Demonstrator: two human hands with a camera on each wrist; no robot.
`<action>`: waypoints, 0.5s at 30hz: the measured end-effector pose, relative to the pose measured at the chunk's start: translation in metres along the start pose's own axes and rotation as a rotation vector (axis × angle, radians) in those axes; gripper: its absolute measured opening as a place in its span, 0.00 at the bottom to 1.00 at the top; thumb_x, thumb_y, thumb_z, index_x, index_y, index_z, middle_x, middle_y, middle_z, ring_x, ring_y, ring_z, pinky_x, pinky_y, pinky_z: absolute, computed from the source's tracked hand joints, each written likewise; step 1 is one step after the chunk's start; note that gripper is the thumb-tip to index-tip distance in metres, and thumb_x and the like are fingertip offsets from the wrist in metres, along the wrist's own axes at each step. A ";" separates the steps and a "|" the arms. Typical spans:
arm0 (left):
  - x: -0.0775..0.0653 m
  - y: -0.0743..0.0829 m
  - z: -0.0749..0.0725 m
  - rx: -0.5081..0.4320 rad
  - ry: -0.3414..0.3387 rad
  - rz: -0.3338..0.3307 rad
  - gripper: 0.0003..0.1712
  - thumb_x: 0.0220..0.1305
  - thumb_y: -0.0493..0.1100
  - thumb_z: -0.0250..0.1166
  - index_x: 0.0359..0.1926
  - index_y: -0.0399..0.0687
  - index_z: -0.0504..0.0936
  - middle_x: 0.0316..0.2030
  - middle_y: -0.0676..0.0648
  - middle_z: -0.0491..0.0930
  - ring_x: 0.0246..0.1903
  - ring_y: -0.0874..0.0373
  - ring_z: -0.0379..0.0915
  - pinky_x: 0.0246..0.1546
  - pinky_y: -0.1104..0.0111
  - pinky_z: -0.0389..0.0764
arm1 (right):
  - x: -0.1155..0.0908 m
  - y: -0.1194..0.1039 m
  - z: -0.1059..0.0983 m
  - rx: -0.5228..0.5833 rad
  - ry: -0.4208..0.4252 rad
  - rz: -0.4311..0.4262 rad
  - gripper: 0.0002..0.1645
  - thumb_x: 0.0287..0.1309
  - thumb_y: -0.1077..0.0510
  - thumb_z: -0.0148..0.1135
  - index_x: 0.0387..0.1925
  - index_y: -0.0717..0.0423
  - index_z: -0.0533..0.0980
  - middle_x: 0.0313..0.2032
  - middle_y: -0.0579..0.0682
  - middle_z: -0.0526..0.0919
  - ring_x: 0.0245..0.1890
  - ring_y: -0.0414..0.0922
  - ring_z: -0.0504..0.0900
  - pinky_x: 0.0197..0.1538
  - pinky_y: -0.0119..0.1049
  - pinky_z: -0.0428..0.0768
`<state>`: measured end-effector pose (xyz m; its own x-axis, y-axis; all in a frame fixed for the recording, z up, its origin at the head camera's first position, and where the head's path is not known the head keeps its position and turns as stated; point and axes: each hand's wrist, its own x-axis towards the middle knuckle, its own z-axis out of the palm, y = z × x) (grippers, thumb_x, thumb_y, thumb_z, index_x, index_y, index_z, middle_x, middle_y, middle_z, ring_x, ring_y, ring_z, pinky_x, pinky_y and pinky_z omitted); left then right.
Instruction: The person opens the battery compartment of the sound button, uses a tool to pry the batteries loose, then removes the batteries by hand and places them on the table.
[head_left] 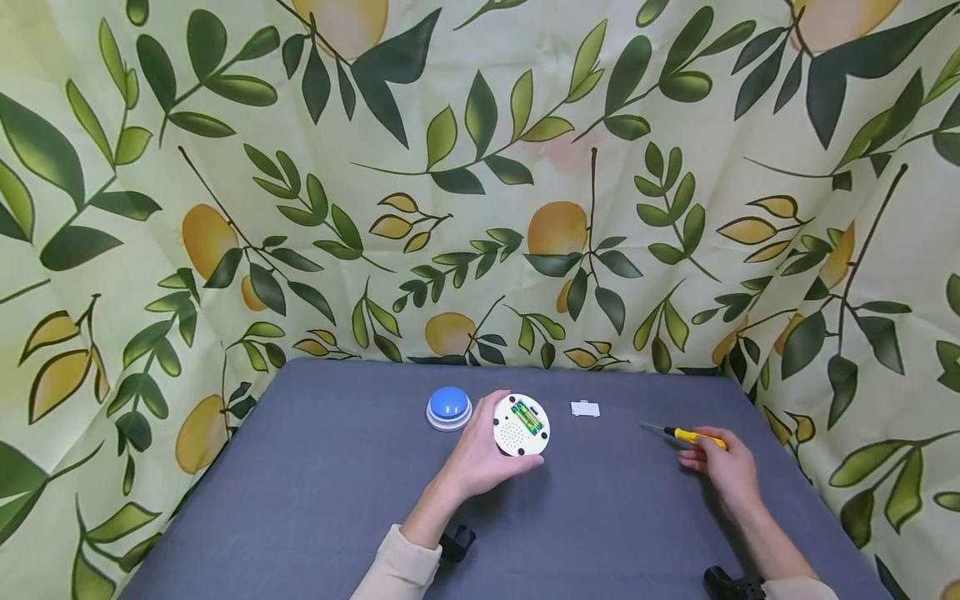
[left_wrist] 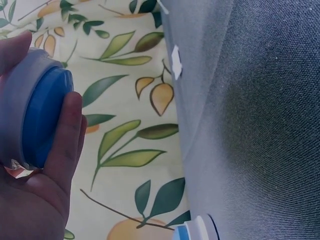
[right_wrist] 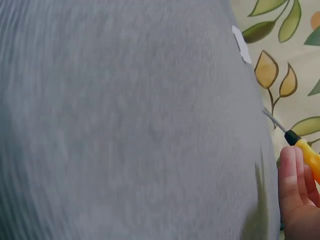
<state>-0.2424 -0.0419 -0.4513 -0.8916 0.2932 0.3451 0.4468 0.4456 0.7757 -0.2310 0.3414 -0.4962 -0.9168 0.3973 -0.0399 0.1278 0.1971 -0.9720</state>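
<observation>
My left hand (head_left: pixel 480 454) grips a round white button device by its rim, its underside (head_left: pixel 506 437) facing me. Two green batteries (head_left: pixel 527 417) lie in its uncovered compartment. In the left wrist view, the blue dome (left_wrist: pixel 47 115) of this device faces the fingers. On the right, my right hand (head_left: pixel 723 468) holds a yellow screwdriver (head_left: pixel 688 435) with a black collar, its thin metal shaft pointing left over the table. That screwdriver (right_wrist: pixel 303 150) shows at the edge of the right wrist view, above the fingertips.
A second blue-domed button (head_left: pixel 449 407) stands upright on the grey table (head_left: pixel 337 500), left of my left hand. A small white battery cover (head_left: pixel 585 408) lies between the hands, farther back. Leaf-and-fruit-patterned cloth (head_left: pixel 480 208) encloses the table at the back and sides.
</observation>
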 end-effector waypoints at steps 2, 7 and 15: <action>0.000 0.000 0.000 0.001 0.000 0.002 0.60 0.42 0.55 0.84 0.72 0.45 0.62 0.60 0.48 0.71 0.56 0.56 0.70 0.59 0.57 0.72 | -0.001 -0.002 0.001 0.042 -0.036 0.017 0.22 0.77 0.60 0.45 0.63 0.73 0.63 0.37 0.53 0.80 0.29 0.38 0.85 0.38 0.36 0.86; 0.001 0.000 -0.001 -0.007 -0.003 0.003 0.59 0.42 0.55 0.83 0.72 0.47 0.62 0.60 0.48 0.71 0.56 0.56 0.70 0.59 0.57 0.72 | -0.005 -0.009 0.007 0.069 -0.135 0.010 0.22 0.78 0.60 0.44 0.63 0.74 0.61 0.37 0.52 0.79 0.30 0.40 0.84 0.39 0.35 0.85; 0.000 -0.001 0.000 -0.006 -0.016 -0.012 0.59 0.43 0.55 0.83 0.72 0.47 0.62 0.60 0.49 0.71 0.56 0.56 0.70 0.59 0.57 0.72 | -0.010 -0.014 0.022 0.095 -0.183 0.008 0.21 0.74 0.55 0.57 0.56 0.68 0.66 0.35 0.52 0.78 0.29 0.40 0.81 0.37 0.34 0.84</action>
<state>-0.2428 -0.0428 -0.4519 -0.8955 0.3013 0.3275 0.4358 0.4441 0.7829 -0.2324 0.3145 -0.4870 -0.9705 0.2270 -0.0812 0.1073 0.1052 -0.9886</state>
